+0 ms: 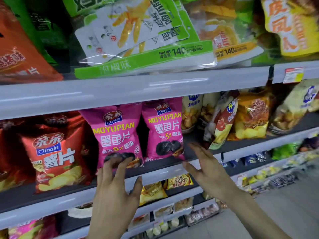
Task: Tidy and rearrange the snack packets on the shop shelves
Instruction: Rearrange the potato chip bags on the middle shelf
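Pink MOYUPIAN packet (pixel 119 135), red Qinqin packet (pixel 55 157)

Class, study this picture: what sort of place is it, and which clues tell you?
Most likely a shop's snack aisle. Tiered grey shelves hold rows of sealed snack packets, like the pink packet, and a printed price label sits on a shelf edge.
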A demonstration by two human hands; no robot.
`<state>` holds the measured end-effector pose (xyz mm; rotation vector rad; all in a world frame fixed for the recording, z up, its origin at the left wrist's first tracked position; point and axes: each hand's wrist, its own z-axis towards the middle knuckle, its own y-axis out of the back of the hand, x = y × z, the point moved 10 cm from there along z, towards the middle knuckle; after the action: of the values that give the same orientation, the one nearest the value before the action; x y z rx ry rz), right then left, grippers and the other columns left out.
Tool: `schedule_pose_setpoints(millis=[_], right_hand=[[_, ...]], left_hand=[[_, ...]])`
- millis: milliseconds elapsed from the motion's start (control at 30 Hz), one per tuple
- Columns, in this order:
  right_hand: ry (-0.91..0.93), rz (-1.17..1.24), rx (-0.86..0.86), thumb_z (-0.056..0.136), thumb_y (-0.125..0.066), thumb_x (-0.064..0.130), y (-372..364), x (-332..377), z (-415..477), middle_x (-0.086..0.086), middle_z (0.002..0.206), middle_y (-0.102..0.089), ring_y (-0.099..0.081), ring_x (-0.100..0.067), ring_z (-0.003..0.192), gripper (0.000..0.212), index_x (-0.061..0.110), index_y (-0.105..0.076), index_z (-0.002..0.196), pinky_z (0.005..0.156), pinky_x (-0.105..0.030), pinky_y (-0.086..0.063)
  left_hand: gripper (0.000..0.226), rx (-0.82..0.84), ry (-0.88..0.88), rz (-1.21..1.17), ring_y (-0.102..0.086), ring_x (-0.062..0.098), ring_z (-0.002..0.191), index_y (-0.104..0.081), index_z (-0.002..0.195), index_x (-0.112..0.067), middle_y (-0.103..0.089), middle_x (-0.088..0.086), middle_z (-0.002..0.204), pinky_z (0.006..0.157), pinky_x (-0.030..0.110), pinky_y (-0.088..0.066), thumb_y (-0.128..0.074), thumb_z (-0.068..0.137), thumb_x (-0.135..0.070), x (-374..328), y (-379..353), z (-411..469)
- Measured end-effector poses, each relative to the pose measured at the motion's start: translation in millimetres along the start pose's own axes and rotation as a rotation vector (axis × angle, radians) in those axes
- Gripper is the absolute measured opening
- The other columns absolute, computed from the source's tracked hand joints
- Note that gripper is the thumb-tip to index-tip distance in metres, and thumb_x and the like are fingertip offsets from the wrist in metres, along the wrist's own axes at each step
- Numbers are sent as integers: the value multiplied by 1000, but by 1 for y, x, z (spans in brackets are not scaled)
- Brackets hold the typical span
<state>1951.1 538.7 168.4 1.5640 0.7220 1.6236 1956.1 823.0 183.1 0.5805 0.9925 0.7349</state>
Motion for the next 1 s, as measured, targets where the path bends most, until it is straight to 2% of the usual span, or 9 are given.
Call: schedule_pose_setpoints(millis=[67, 133, 300, 400, 533, 700, 800, 900, 1000], right_hand=[[-32, -70, 11, 102, -51, 57, 3, -7, -15, 6, 161, -38, -46, -18, 140, 67, 27, -33, 159, 112, -35, -40], [-48, -107, -5, 102, -49, 59, 10, -15, -25, 6, 158, -43, -50, -17, 137, 64, 27, -38, 157, 111, -35, -42], [-86, -126, -83, 102, -45, 62, 36, -47, -49, 11, 151, -51, -43, -13, 139, 59, 35, -42, 154, 112, -35, -41], [-115, -133, -85, 102, -42, 63, 58, -78, -64, 14, 152, -48, -41, -12, 141, 59, 39, -37, 155, 113, -36, -41], [-166, -155, -106, 103, -41, 62, 95, -134, -91, 13, 151, -47, -43, -14, 139, 56, 41, -37, 154, 108, -35, -43], [-197, -211, -85, 102, -34, 65, 127, -208, -124, 12, 148, -49, -43, -15, 135, 58, 40, -36, 155, 104, -33, -41], [-207, -249, -75, 95, -21, 70, 145, -248, -137, 13, 141, -56, -48, -15, 133, 70, 35, -46, 151, 105, -36, -44], [-230, -297, -95, 91, -40, 61, 158, -286, -149, 12, 121, -69, -65, -20, 115, 55, 29, -69, 126, 91, -43, -58], [-234, -311, -103, 87, -48, 57, 172, -317, -153, 12, 110, -73, -71, -20, 104, 46, 30, -73, 114, 79, -44, -62]], left_hand=[[55, 78, 18, -27, -49, 28, 119, -65, 135, -28, -52, -5, 128, 94, 50, -53, -85, 84, -30, -8, -15, -1], [52, 155, 40, -47, -49, 24, 128, -62, 138, -32, -53, -10, 135, 98, 47, -53, -79, 89, -37, -19, -31, -3], [51, 309, 21, 3, -50, 15, 132, -51, 142, -46, -50, -22, 137, 98, 37, -52, -67, 93, -49, -65, -66, -16], [52, 393, -5, 30, -43, 8, 138, -42, 147, -50, -45, -27, 142, 107, 33, -47, -58, 97, -55, -105, -95, -22], [52, 448, -53, 51, -48, 12, 134, -41, 150, -47, -50, -21, 140, 105, 34, -48, -54, 100, -55, -173, -139, -23], [41, 500, -122, 90, -56, 17, 126, -49, 140, -43, -58, -12, 129, 95, 36, -52, -56, 100, -49, -275, -205, -25], [42, 500, -136, 92, -59, 20, 125, -54, 141, -37, -62, -8, 128, 93, 37, -52, -56, 101, -48, -328, -241, -26], [44, 542, -154, 116, -59, 20, 125, -57, 142, -33, -62, -7, 132, 98, 37, -52, -53, 102, -52, -369, -276, -31], [46, 568, -165, 140, -59, 20, 126, -54, 142, -36, -61, -8, 135, 99, 36, -52, -53, 100, -54, -398, -302, -39]])
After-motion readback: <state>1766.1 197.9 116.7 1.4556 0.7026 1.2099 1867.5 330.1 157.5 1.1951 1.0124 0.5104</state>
